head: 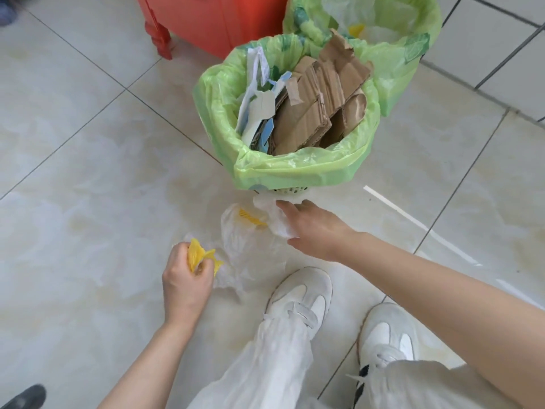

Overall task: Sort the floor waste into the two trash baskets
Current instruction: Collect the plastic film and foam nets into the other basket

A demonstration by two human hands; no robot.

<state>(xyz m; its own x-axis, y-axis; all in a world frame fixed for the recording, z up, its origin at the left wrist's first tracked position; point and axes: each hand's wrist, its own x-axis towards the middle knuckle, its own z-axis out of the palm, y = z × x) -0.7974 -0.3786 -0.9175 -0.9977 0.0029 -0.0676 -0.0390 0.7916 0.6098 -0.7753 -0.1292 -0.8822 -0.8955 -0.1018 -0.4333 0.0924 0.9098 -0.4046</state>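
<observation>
Near basket ahead on floor, cardboard in it; second basket behind, to its right. Plastic bag on floor before near basket, shoes behind bag.

— What's the floor like?
— Large glossy tiles, pale cream with faint yellowish marbling, split by thin dark grout lines running diagonally through the frame. Soft daylight glints off them.

— And the upper right?
— A wall of smaller white tiles with dark joints, meeting the floor at an angle.

— Any furniture?
— A red plastic piece at top centre, one leg showing. A dark shoe sits in the lower left corner.
</observation>
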